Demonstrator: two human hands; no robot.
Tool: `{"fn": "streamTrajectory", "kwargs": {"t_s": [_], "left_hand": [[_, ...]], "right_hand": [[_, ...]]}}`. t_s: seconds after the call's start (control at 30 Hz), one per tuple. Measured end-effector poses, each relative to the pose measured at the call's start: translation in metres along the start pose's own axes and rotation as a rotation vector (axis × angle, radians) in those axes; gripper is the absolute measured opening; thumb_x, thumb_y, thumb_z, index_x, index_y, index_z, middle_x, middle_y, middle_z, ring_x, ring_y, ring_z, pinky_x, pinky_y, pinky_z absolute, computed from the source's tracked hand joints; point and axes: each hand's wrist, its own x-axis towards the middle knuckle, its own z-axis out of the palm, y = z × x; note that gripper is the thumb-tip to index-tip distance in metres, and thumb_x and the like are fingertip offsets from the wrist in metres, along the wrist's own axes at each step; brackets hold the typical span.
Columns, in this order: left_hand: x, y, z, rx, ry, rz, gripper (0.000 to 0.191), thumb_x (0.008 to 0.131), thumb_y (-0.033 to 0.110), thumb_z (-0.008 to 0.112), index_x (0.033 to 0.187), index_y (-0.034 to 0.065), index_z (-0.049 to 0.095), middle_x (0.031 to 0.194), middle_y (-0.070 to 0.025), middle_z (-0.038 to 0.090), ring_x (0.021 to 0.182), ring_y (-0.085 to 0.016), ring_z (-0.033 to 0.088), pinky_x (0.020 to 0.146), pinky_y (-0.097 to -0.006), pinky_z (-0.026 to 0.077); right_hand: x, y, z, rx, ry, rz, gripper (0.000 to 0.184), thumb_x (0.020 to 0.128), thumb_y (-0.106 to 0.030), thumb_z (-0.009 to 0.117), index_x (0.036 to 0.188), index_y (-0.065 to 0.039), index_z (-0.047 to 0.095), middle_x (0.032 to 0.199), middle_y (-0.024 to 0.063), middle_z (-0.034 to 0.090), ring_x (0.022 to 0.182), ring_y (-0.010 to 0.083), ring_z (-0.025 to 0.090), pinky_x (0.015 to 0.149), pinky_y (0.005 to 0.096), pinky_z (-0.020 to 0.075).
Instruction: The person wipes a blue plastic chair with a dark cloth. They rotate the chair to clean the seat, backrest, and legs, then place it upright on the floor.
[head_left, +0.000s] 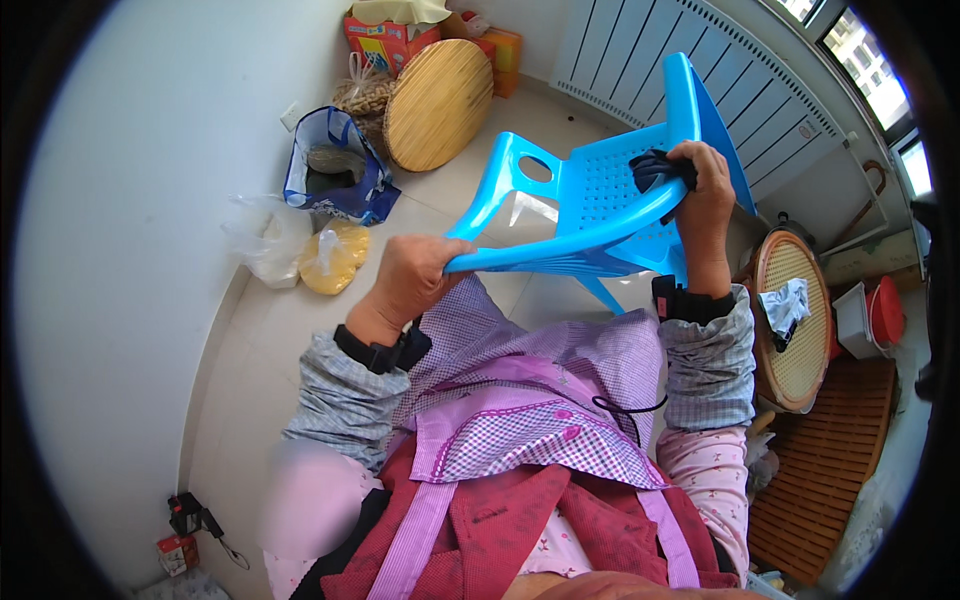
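A blue plastic armchair is held tilted in front of me, its woven-pattern seat and part of its legs showing. My left hand grips the end of the chair's top edge nearest me. On the right, my right hand presses a dark cloth against the chair's curved rim, where the arm meets the back; its fingertips are partly hidden by the cloth. Both forearms wear black wrist straps and grey checked sleeves. Below the chair lies my purple checked apron.
At the left stand a blue shopping bag, plastic bags and a round wooden board. A white radiator lines the far wall. To the right are a round woven-top stand with a light cloth, a white bucket and a slatted wooden panel.
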Motion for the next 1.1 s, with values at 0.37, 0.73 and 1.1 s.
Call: {"fn": "streamTrajectory", "kwargs": {"t_s": [0.37,0.73,1.1], "left_hand": [[0.101,0.048,-0.087,0.392,-0.001,0.357,0.028,0.076,0.028,0.085,0.078,0.0072,0.067,0.064,-0.0090,0.061,0.056,-0.026,0.061,0.051,-0.0369,0.047],[0.126,0.109,-0.140,0.621,0.014,0.528,0.035,0.076,0.033,0.084,0.073,0.0088,0.058,0.058,-0.0068,0.052,0.052,-0.025,0.057,0.051,-0.0366,0.046],[0.141,0.159,-0.040,0.617,-0.172,0.667,0.018,0.075,0.019,0.066,0.069,0.0131,0.050,0.057,-0.0018,0.050,0.051,-0.018,0.056,0.052,-0.0330,0.043]], "right_hand": [[0.028,0.007,-0.012,0.128,0.246,0.139,0.022,0.081,0.001,0.073,0.098,-0.010,0.064,0.093,0.0052,0.068,0.087,0.0209,0.068,0.083,0.0312,0.0532],[0.041,0.007,0.006,0.491,0.292,0.215,0.021,0.091,0.004,0.065,0.105,-0.012,0.065,0.102,0.0029,0.069,0.098,0.0155,0.067,0.091,0.0288,0.0522],[-0.065,0.087,0.006,0.741,0.263,0.414,0.026,0.089,0.003,0.067,0.112,-0.008,0.062,0.115,0.0062,0.060,0.106,0.0159,0.060,0.096,0.0292,0.0521]]}}
